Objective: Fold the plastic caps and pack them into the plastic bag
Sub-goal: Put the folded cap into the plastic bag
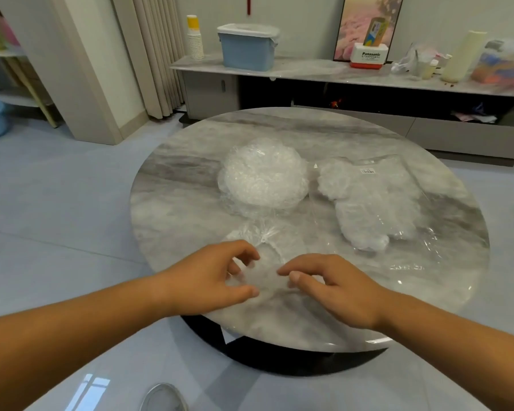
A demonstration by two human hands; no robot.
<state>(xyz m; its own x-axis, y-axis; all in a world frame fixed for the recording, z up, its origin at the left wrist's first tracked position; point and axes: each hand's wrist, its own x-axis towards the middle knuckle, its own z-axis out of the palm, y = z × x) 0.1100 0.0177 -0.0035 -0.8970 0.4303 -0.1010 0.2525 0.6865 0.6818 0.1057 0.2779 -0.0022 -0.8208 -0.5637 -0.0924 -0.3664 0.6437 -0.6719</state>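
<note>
The cap [269, 277] I am working on lies at the near edge of the tabletop [190, 179], stretched between my two hands. It is thin, clear film, gathered and crinkled along its rim, and so see-through that the marble shows through it and its outline is hard to follow. My left hand [217, 277] has its fingers curled over one side of the film with the thumb underneath, so it grips that side. My right hand [336, 287] meets the other side with thumb and forefinger brought together in what looks like a light pinch, the other fingers loosely bent. I judge this cap is only partly folded, since a loose tail of it spreads away from me past my left hand.

Just beyond it, in the middle of the tabletop, sits the pile of caps [261, 176], a tall, frothy white mound that is not yet folded. That looks like the larger share of the work. To the right of the pile lies the plastic bag [374, 197], flat, clear, with a small white label [367, 171] near its far end. Flattened caps fill part of it already, so the packing is under way but, I think, far from finished.
</note>
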